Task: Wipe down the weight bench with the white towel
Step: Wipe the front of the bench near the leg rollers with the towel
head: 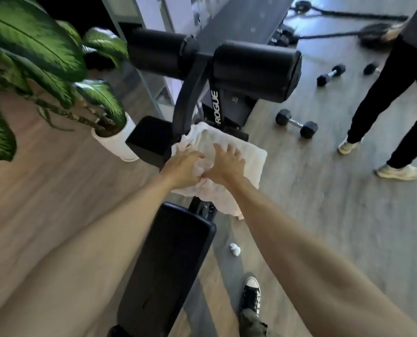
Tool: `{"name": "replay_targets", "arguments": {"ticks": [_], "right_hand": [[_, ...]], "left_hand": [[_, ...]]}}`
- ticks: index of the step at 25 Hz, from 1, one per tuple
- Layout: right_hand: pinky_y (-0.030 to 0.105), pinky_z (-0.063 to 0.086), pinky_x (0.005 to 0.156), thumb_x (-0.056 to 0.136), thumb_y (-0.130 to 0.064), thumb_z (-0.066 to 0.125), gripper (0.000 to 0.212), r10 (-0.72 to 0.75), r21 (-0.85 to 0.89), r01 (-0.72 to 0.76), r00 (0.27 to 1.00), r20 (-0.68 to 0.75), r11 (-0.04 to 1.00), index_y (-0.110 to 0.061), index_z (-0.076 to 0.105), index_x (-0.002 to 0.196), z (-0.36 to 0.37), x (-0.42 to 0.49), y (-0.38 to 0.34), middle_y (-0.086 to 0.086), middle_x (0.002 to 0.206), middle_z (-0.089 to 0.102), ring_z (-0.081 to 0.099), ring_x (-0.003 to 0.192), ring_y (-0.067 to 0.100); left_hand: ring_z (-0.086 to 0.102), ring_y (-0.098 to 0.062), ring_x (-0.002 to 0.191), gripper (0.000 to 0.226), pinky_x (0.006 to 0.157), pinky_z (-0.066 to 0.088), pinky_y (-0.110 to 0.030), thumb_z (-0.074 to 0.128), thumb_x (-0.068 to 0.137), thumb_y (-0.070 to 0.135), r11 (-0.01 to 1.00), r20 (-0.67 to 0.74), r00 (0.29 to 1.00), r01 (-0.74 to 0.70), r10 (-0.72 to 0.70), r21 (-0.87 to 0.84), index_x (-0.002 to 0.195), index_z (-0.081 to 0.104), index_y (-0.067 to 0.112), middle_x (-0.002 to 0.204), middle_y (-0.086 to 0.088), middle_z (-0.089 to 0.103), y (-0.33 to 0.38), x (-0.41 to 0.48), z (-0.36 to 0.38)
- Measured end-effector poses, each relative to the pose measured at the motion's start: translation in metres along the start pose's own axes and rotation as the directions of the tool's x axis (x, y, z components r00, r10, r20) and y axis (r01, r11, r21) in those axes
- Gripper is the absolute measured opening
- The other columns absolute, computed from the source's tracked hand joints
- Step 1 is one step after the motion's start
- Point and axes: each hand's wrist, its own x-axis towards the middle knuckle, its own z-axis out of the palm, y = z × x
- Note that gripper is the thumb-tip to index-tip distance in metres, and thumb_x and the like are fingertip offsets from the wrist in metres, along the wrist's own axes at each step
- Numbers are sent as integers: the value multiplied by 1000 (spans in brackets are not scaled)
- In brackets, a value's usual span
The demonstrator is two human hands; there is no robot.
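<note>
Towel: white, soft terry cloth, rumpled into folds; lying over the seat pad at the far end of the bench, 1 corner hanging off the right edge toward the floor.

Left hand: palm down, fingers curling into the bunched cloth at the towel's left side; whether it is gripping a fold or only pressing, cannot tell.

Right hand: lying flat on the towel, fingers spread, pressing down just beside the left hand; the 2 hands are touching at the thumbs.

Bench: long black pad, smooth vinyl, rounded corners, sitting on a dark metal frame. 2 fat cylindrical rollers, black and matte, are standing above the towel on a curved post lettered in white.

Plant: broad glossy green leaves with pale streaks, growing from a round white pot left of the bench.

Floor: wood-grain planks. A small crumpled white wad is lying right of the bench, near a black canvas shoe with a white toe cap.

Dumbbells: 2 whole ones showing, hexagonal black heads, metal handles, lying near a second person in black trousers and pale shoes.
</note>
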Motion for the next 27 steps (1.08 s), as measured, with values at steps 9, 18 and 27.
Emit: {"name": "replay_targets", "arguments": {"ticks": [9,18,27], "right_hand": [[76,4,118,91,-75,46,114,-15,-543,-45,994,-105,838,-18,-27,157,70,17,4,33,165,-17,-11,151,57],[66,6,123,100,-56,46,92,-203,-489,121,972,-119,864,-20,-12,162,104,-23,9,29,168,-9,-10,153,52],[54,12,126,101,-52,47,85,-460,-384,496,868,188,779,-15,2,162,203,-112,-37,31,163,22,19,153,44]], "left_hand": [[0,-29,164,97,132,14,-47,57,98,30,851,-28,995,-67,95,520,166,-9,8,177,-15,-6,-13,24,55],[26,-25,159,80,125,31,-43,60,96,24,920,-72,995,-31,64,392,165,22,11,174,-9,24,-23,-28,60],[40,-27,152,72,123,32,-44,61,88,19,941,-69,977,212,-200,263,157,43,8,163,-9,46,-94,-189,107]]}}
